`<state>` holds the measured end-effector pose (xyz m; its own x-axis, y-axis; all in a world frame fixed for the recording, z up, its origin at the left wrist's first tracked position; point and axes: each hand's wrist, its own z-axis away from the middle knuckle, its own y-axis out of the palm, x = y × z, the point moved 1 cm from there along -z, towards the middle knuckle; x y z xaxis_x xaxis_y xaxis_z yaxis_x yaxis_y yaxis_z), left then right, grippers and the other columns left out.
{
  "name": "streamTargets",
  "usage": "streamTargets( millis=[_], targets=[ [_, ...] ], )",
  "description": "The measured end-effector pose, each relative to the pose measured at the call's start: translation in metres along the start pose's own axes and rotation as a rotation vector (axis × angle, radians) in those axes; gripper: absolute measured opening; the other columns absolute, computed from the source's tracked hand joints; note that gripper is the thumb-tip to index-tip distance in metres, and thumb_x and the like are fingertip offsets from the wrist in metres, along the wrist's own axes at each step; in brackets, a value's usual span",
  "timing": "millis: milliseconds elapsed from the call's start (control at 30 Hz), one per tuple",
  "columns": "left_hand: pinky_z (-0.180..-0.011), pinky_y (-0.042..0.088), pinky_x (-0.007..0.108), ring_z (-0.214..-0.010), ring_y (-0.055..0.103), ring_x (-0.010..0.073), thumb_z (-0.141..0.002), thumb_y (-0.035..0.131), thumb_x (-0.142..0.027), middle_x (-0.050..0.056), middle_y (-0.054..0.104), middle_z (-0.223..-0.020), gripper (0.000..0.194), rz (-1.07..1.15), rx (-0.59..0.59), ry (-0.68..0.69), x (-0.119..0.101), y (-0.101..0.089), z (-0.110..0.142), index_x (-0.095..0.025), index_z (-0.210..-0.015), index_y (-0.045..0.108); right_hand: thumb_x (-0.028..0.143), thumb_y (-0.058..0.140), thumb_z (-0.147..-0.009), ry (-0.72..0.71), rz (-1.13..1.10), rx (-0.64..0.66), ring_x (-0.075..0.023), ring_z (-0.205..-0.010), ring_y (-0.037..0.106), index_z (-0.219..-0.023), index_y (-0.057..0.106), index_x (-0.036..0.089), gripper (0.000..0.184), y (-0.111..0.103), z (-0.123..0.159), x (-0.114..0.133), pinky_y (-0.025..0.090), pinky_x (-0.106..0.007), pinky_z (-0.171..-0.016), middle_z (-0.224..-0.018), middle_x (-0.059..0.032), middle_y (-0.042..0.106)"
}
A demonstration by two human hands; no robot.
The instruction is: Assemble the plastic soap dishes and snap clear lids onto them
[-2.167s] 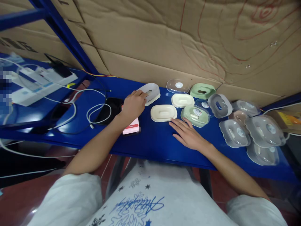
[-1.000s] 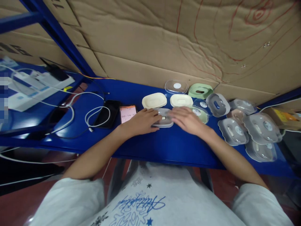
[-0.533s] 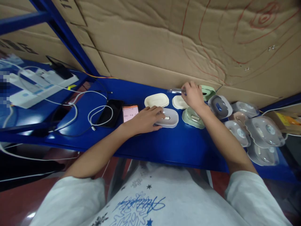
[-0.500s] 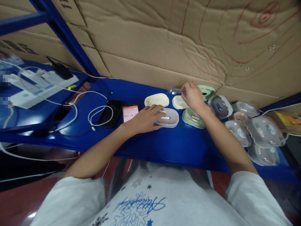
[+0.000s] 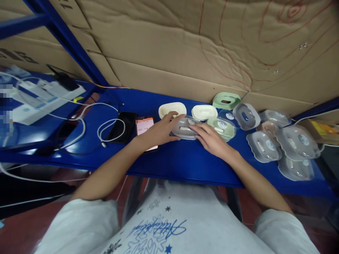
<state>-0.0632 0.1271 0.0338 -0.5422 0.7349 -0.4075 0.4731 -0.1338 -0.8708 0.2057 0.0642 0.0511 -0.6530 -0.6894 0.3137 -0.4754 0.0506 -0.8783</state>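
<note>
A grey soap box (image 5: 183, 131) with a clear lid (image 5: 188, 122) over it sits on the blue table in front of me. My left hand (image 5: 164, 129) grips its left end, fingers over the back and thumb at the front. At the right end, my right hand (image 5: 210, 138) has its bent fingers on the lid. Just to the right stands a green soap box (image 5: 222, 128) under a clear lid bearing a round sticker. Behind lie two cream trays (image 5: 173, 108), (image 5: 204, 112), the left one partly hidden by my left hand.
A green tray (image 5: 226, 101), a loose clear lid (image 5: 228, 115) and a grey tray (image 5: 247, 116) are at the back. Several lidded boxes (image 5: 298, 144) are stacked right. Left are a phone showing a timer (image 5: 145, 127), a dark phone (image 5: 123, 127), white cables (image 5: 86, 127) and power strips (image 5: 50, 100).
My right hand has come forward and left from the back with a clear lid, which is now over the grey soap box. My left hand stays at that box's left end.
</note>
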Motion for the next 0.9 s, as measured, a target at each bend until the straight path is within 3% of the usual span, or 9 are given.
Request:
streamTargets(
  millis=[133,233,333,467,700,800,900],
  targets=[
    [-0.119,0.048,0.057,-0.147,0.051,0.0387,-0.087,0.087,-0.042,0.019,0.035,-0.166,0.093,0.05,0.0,0.013,0.005,-0.001,0.0,-0.032,-0.163,0.033,0.008,0.037,-0.105,-0.083,-0.032,0.033,-0.0287,-0.149,0.052,-0.158,0.051,0.028,0.059,0.003,0.0,0.001,0.044,-0.059,-0.124,-0.148,-0.0142,0.062],
    [-0.12,0.047,0.056,-0.149,0.05,0.0376,-0.087,0.087,-0.038,0.018,0.046,-0.159,0.087,0.065,0.022,0.019,0.003,-0.005,-0.002,-0.028,-0.158,0.038,0.013,0.043,-0.107,-0.073,0.002,0.049,-0.0305,-0.16,0.038,-0.156,0.053,0.026,0.052,0.008,0.0,0.003,0.031,-0.065,-0.131,-0.16,-0.0146,0.054],
    [-0.119,0.047,0.055,-0.147,0.052,0.037,-0.085,0.088,-0.035,0.017,0.052,-0.154,0.083,0.053,0.041,0.012,0.001,-0.007,-0.005,-0.026,-0.154,0.041,0.014,0.046,-0.107,-0.054,0.038,0.078,-0.0313,-0.164,0.029,-0.156,0.054,0.027,0.051,0.015,0.001,0.0,0.028,-0.066,-0.131,-0.167,-0.0122,0.049],
    [-0.112,0.053,0.053,-0.14,0.059,0.0379,-0.083,0.089,-0.035,0.018,0.053,-0.151,0.082,0.046,0.06,-0.024,0.002,-0.005,-0.005,-0.023,-0.15,0.043,-0.001,0.04,-0.1,-0.097,0.071,0.096,-0.0284,-0.165,0.024,-0.163,0.046,0.029,0.07,0.02,0.003,-0.007,0.023,-0.066,-0.133,-0.171,-0.0088,0.043],
    [-0.099,0.059,0.05,-0.124,0.068,0.0376,-0.08,0.089,-0.038,0.019,0.055,-0.147,0.075,0.064,0.094,-0.117,0.002,-0.004,-0.004,-0.022,-0.138,0.045,-0.007,0.035,-0.094,-0.178,0.042,0.126,-0.0238,-0.165,0.025,-0.171,0.029,0.034,0.087,0.015,0.005,-0.009,0.017,-0.068,-0.134,-0.173,-0.005,0.038],
    [-0.097,0.059,0.05,-0.12,0.069,0.0372,-0.079,0.088,-0.041,0.018,0.057,-0.143,0.071,0.109,0.082,-0.14,0.002,-0.004,-0.004,-0.022,-0.133,0.047,-0.002,0.036,-0.1,-0.177,0.042,0.115,-0.0236,-0.164,0.03,-0.171,0.029,0.035,0.08,0.014,0.003,-0.007,0.017,-0.067,-0.135,-0.171,-0.0044,0.043],
    [-0.098,0.058,0.051,-0.121,0.069,0.0366,-0.08,0.086,-0.043,0.017,0.057,-0.145,0.07,0.162,0.058,-0.148,0.003,-0.003,-0.004,-0.022,-0.134,0.047,0.012,0.041,-0.108,-0.11,0.053,0.083,-0.0263,-0.163,0.033,-0.171,0.031,0.031,0.067,0.014,0.0,-0.006,0.025,-0.063,-0.134,-0.17,-0.0079,0.045]
  ],
)
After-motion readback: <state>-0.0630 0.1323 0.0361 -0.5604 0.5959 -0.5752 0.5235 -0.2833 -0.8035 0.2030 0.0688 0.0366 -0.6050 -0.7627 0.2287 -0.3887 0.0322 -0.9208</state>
